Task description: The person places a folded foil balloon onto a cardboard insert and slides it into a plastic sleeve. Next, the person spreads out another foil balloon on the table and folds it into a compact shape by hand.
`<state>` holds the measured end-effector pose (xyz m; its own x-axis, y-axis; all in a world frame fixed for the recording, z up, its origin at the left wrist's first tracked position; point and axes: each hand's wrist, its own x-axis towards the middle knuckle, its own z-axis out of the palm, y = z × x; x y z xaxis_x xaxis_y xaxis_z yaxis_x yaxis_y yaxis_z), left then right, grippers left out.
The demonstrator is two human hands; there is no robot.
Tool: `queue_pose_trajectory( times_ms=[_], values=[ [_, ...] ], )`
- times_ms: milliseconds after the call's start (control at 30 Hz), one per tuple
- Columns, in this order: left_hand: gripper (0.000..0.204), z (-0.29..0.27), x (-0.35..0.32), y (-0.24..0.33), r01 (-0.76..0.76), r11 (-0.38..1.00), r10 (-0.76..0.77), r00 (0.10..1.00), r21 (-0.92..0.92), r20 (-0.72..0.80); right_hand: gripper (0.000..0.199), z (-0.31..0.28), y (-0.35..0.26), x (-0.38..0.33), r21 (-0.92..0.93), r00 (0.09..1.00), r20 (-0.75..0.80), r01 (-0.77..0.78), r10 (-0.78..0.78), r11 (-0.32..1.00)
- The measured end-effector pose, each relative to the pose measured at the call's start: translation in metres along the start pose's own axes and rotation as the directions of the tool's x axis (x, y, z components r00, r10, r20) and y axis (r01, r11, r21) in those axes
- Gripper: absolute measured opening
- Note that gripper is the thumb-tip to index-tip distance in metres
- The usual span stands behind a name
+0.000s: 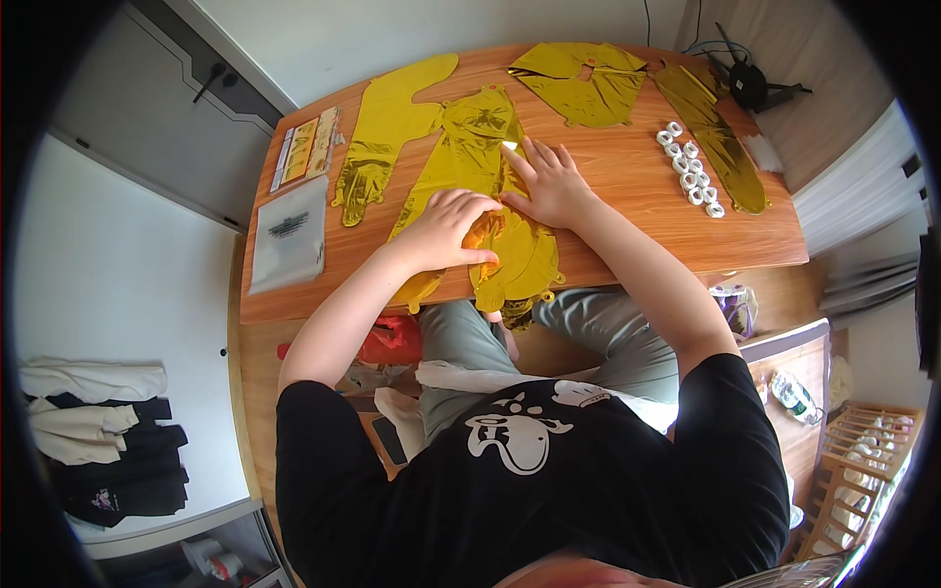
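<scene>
Gold foil sheet (529, 257) overhanging table's (627, 220) near edge. Left hand (449, 230) half-curled over foil, grip unclear; right hand (554, 188) splayed, gripping nothing. Likely light, slippery, crease-prone; best held by rim.

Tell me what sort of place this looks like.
Likely a room in a home, though I can't be sure: clothes hang at the left, there's a grey door, and gold foil pieces lie on a wooden table.
</scene>
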<state>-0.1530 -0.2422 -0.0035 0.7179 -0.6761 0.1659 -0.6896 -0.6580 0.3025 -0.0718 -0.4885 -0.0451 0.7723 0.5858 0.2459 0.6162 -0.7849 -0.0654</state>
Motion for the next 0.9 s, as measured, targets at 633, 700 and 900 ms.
queue_pose_trajectory(
  times_ms=[633,700,900],
  values=[
    [0.116,0.000,0.013,-0.017,-0.003,0.982,0.002,1.000,0.187,0.006,0.090,0.002,0.001,0.000,-0.016,1.000,-0.001,0.002,-0.002,1.000],
    [0.119,0.000,0.015,-0.018,-0.002,0.981,-0.001,1.000,0.193,0.019,0.091,0.001,0.001,0.001,-0.014,1.000,0.004,0.000,0.000,1.000],
    [0.127,0.000,0.018,-0.021,-0.004,0.968,-0.013,0.998,0.251,0.066,0.093,0.001,0.000,0.000,-0.024,1.000,0.020,-0.002,0.003,1.000]
  ],
)
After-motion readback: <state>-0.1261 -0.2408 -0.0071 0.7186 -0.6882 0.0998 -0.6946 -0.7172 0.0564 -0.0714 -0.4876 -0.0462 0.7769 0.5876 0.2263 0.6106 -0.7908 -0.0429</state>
